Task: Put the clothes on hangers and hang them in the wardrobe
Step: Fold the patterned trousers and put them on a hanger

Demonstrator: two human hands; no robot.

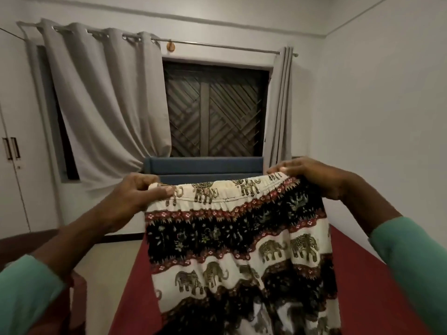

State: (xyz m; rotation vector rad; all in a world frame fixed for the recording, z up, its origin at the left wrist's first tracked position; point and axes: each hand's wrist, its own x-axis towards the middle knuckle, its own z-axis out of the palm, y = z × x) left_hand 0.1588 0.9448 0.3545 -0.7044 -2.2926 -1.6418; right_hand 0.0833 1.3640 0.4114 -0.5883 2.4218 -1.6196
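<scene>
Holding the elephant-print garment up by its gathered cream waistband, you have both hands clamped on it, well apart, one at each end of the band. Your left hand pinches the left end, thumb laid on the near face of the cloth. Your right hand grips the right end a little higher, so the band slopes up toward the right. The garment hangs down in front of you, spread between the two grips, its bands of cream, black and red with rows of elephants facing you. Its lower part runs out of the bottom of the view, and you cannot tell from here whether it is a skirt or trousers. Teal sleeves cover your arms near the bottom corners. Behind the cloth lies a bed with a dark red cover, its blue headboard against the far wall. Above the headboard is a dark window with a diagonal grille, flanked by grey curtains on a metal rod; the left one is spread wide, the right bunched narrow. The white wardrobe stands at the far left, doors shut, two dark handles side by side, well apart from the garment.
</scene>
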